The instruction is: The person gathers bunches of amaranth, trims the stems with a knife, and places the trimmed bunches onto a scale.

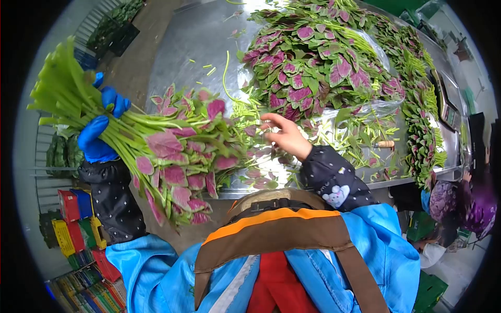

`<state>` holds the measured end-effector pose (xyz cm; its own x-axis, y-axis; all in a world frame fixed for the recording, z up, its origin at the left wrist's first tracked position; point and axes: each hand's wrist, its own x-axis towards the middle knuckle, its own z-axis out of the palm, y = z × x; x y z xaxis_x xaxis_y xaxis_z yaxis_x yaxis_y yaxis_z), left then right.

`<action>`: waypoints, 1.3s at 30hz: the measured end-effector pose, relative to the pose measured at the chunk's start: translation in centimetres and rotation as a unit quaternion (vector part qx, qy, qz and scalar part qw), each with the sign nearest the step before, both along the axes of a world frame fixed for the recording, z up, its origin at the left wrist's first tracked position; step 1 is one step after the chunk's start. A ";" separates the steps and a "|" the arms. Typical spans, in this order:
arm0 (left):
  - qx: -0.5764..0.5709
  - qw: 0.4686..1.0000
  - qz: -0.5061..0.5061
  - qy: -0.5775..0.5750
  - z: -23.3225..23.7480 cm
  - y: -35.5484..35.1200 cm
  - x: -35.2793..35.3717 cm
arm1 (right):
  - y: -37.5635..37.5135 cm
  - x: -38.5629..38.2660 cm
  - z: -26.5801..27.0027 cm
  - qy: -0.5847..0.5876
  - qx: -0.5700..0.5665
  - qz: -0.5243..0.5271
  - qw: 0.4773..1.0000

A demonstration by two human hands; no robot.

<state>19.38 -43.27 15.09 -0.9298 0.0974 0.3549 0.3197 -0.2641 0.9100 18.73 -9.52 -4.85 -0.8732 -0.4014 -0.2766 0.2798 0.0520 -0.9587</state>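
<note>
My left hand (104, 122), in a blue glove, is closed round the stems of a big bunch of red-and-green amaranth (177, 151). Pale green stem ends stick up at the left, and the purple-centred leaves hang to the right and down. Bare and slightly blurred, my right hand (286, 136) reaches over the table's near edge, just right of the bunch's leaf tips. Its fingers are bent but apart, and I see nothing between them. Loose leaves and stem pieces (344, 138) lie about it on the metal table (180, 49).
A large heap of amaranth (313, 62) covers the table beyond my right hand. A wooden-handled tool (384, 144) lies among trimmings. More bunches (420, 125) line the right side beside a dark-framed device (446, 99). Another person (454, 203) is at the right. Coloured crates (78, 208) stand lower left.
</note>
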 end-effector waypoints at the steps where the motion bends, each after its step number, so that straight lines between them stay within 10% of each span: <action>1: 0.009 1.000 -0.008 0.002 0.3 0.1 0.2 | -1.3 -0.6 -0.9 0.055 0.002 -0.002 0.998; 12: 0.077 0.997 -0.018 0.022 0.8 -2.2 0.5 | -2.2 -0.2 -2.7 0.214 0.094 0.212 0.949; 23: 0.146 0.986 0.075 -0.031 -2.7 -9.1 0.5 | -5.2 1.8 -9.0 0.232 0.399 0.116 0.879; 39: 0.321 0.938 -0.017 -0.130 -12.3 -7.1 1.1 | 2.2 -2.6 -0.4 -0.104 -0.078 -0.071 0.989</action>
